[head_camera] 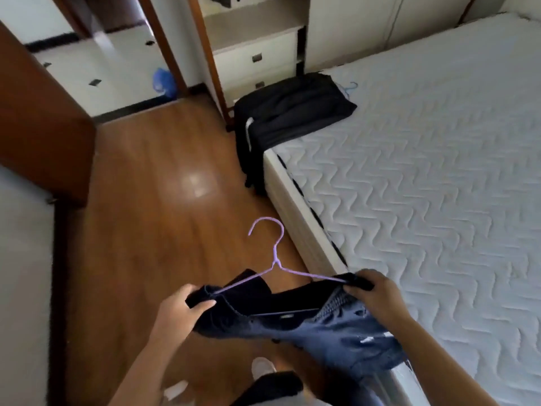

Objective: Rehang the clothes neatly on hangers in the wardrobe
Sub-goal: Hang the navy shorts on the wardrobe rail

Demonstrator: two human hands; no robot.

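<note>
Both hands are gripping a dark garment (307,323) just beside the bed (424,171): left hand (178,309) and right hand (371,291) pinching its shoulders over a purple hanger (275,259). Nearly hung; black clothes (292,109) waiting on the bed's far corner, wardrobe (254,39) beyond.

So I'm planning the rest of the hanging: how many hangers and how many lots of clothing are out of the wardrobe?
Hangers: 2 (purple hanger; what looks like a blue hanger on the mattress)
Clothing lots: 2 (held navy garment; black pile over the mattress corner)
Total: 4
</note>
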